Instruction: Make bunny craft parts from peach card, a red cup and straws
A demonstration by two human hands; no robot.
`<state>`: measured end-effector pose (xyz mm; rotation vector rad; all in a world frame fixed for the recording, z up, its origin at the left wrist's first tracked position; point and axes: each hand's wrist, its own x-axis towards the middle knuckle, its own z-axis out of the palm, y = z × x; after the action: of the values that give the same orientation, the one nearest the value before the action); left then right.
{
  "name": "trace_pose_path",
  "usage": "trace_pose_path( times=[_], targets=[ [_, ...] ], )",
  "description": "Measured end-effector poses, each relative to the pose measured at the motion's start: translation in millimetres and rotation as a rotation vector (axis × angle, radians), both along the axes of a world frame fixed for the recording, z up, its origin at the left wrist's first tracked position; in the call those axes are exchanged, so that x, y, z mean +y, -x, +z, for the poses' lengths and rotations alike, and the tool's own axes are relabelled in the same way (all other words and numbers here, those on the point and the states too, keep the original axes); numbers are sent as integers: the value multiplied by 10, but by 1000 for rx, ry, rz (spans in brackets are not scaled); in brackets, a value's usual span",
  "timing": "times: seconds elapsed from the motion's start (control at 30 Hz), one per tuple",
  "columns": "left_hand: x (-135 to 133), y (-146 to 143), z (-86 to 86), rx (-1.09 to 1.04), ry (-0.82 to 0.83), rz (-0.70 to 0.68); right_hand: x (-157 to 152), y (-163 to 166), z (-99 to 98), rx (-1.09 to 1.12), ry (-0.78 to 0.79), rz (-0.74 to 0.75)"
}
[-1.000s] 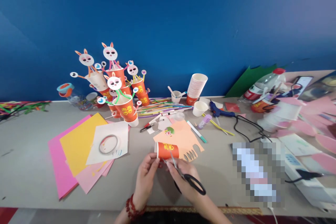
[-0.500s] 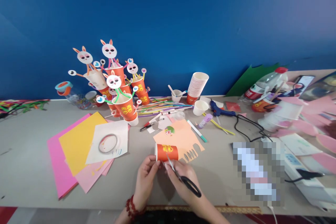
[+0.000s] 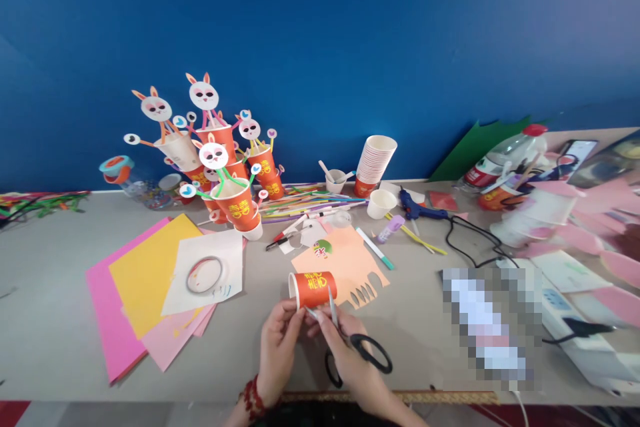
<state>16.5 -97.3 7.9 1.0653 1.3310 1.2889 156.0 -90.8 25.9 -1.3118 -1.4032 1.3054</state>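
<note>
A red paper cup [image 3: 314, 287] with yellow characters lies on its side, its white rim facing left. My left hand [image 3: 278, 339], a red beaded bracelet at its wrist, pinches the cup's lower edge near the rim. In my right hand [image 3: 350, 355] is a pair of scissors [image 3: 372, 352] with black handles, the loops spread and the blades apart. One blade points up across the cup's base end; the other is close to its underside. Whether the blades touch the cup, I cannot tell. Behind the cup lies peach paper [image 3: 350, 257] with cutouts along its edge.
Coloured sheets [image 3: 145, 273] with a tape roll [image 3: 204, 275] lie left. Rabbit-faced cups [image 3: 235, 203] stand behind them. A cup stack [image 3: 375, 163], a blue glue gun [image 3: 420, 211], markers [image 3: 375, 248] and pipe cleaners [image 3: 305, 203] line the back. A power strip [image 3: 555, 307] lies right.
The scissors have opened, their handle loops spreading apart and the second loop coming into sight below my right hand. The cup has shifted slightly left and turned a little.
</note>
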Motion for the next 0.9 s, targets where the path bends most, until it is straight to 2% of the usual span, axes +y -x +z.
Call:
trace_pose_path(
  times=[0.17, 0.27, 0.33, 0.43, 0.5, 0.57, 0.63, 0.67, 0.8, 0.83, 0.9],
  targets=[
    [-1, 28, 16, 165, -101, 2, -31, 27, -47, 253, 61, -49],
    [1, 48, 54, 224, -132, -13, -15, 0, 4, 155, -11, -20],
    [-3, 68, 82, 261, -142, -22, 17, -37, 76, -46, -126, 41],
    [-9, 108, 124, 350, -159, -48, 84, -99, 165, -317, -424, 126],
    [-8, 131, 153, 416, -166, -76, 126, -132, 182, -409, -623, 159],
    [-6, 143, 181, 473, -177, -94, 151, -152, 176, -437, -714, 185],
    [-3, 140, 200, 518, -203, -89, 155, -154, 166, -390, -668, 189],
    [-1, 134, 204, 531, -220, -77, 151, -145, 164, -333, -588, 175],
    [13, 106, 197, 569, -303, -17, 125, -57, 155, 107, -91, 55],
    [19, 105, 196, 589, -325, -9, 122, -33, 154, 219, 5, 23],
    [36, 112, 209, 638, -368, -4, 126, -6, 163, 344, 95, -18]
  ],
)
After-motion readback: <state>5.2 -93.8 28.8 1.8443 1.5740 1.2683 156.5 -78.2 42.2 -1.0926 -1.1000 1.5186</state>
